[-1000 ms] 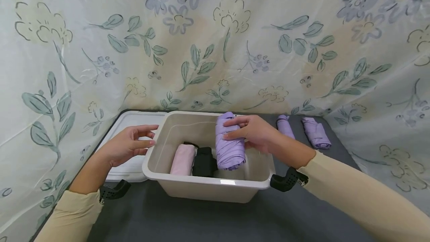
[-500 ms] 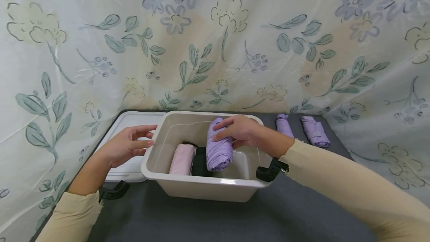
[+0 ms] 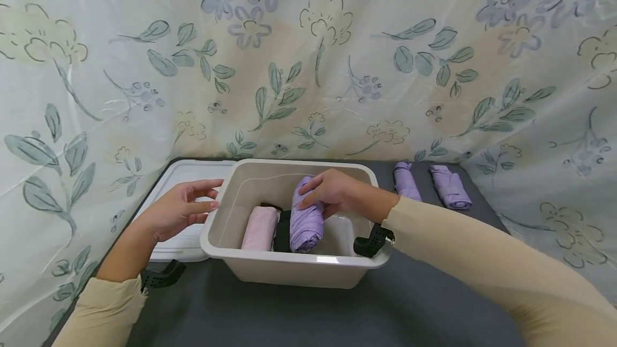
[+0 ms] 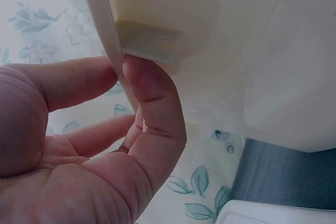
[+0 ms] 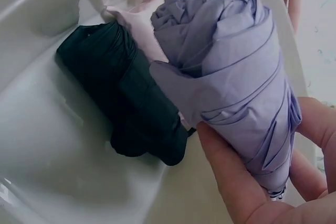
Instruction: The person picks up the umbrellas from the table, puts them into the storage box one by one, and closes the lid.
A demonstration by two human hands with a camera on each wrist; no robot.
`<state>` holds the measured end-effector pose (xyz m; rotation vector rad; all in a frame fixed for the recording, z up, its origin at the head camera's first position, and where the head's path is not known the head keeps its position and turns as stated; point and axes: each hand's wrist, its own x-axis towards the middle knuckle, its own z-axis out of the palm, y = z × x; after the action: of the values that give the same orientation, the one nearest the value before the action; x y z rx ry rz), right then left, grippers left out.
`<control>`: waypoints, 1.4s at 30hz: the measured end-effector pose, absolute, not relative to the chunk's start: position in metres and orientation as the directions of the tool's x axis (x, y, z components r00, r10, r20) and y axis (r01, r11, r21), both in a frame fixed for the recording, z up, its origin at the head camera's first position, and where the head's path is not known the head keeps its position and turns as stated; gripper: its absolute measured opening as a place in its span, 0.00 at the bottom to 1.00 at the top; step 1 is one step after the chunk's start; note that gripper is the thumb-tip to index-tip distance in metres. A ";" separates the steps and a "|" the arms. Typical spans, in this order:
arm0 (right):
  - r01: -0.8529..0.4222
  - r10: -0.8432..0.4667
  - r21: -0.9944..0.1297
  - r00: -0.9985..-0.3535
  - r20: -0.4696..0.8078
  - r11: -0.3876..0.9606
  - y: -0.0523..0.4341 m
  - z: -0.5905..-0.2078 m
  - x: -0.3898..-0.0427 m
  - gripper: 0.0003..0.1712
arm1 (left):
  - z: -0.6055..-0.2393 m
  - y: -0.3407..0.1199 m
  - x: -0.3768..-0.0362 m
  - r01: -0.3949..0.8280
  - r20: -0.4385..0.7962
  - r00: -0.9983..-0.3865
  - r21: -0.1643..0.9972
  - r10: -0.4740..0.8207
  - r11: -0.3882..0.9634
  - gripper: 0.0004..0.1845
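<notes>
My right hand (image 3: 332, 193) grips a rolled purple bundle of thin, pleated fabric (image 3: 306, 224) inside the beige plastic bin (image 3: 301, 272). In the right wrist view, thumb and fingers close round the narrower end of this purple roll (image 5: 231, 77). To its left lie a black fabric roll (image 3: 281, 232) and a pink fabric roll (image 3: 259, 229); the purple one partly covers the black one in the head view. My left hand (image 3: 180, 210) is at the bin's left side. In the left wrist view its thumb and curled fingers pinch the bin's rim (image 4: 98, 9).
A white lid (image 3: 180, 253) lies behind my left hand, partly hidden by the bin. Two more purple rolls, one narrow (image 3: 406, 180) and one wider (image 3: 450, 186), rest at the back right of the dark grey table (image 3: 270, 317). A floral curtain (image 3: 308, 58) hangs behind.
My right hand has carried the purple roll left and lower into the bin, bringing it beside the black roll. The left hand stays at the rim.
</notes>
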<state>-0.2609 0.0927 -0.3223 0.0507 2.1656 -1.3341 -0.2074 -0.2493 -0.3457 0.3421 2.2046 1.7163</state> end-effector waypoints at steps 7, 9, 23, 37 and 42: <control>0.334 -0.249 -0.787 -0.821 -0.513 0.519 0.085 -0.331 -0.265 0.22 | -0.346 -0.251 -0.208 -0.013 -0.108 -0.921 0.969 0.374 0.248 0.38; 0.336 -0.254 -0.783 -0.816 -0.520 0.524 0.083 -0.335 -0.265 0.21 | -0.347 -0.250 -0.208 -0.012 -0.107 -0.921 0.968 0.374 0.249 0.38; 0.328 -0.256 -0.785 -0.819 -0.513 0.525 0.072 -0.351 -0.264 0.23 | -0.347 -0.251 -0.208 0.000 -0.096 -0.918 0.970 0.385 0.242 0.37; 0.308 -0.259 -0.753 -0.807 -0.530 0.582 0.067 -0.355 -0.261 0.21 | -0.348 -0.250 -0.205 0.014 -0.084 -0.919 0.969 0.386 0.246 0.37; 0.272 -0.257 -0.729 -0.812 -0.524 0.628 0.067 -0.354 -0.259 0.21 | -0.347 -0.250 -0.203 0.016 -0.083 -0.922 0.968 0.379 0.251 0.38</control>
<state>-0.2590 0.0667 -0.3543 0.0119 2.2456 -1.1418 -0.2029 -0.2497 -0.3470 0.3648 2.2279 1.7185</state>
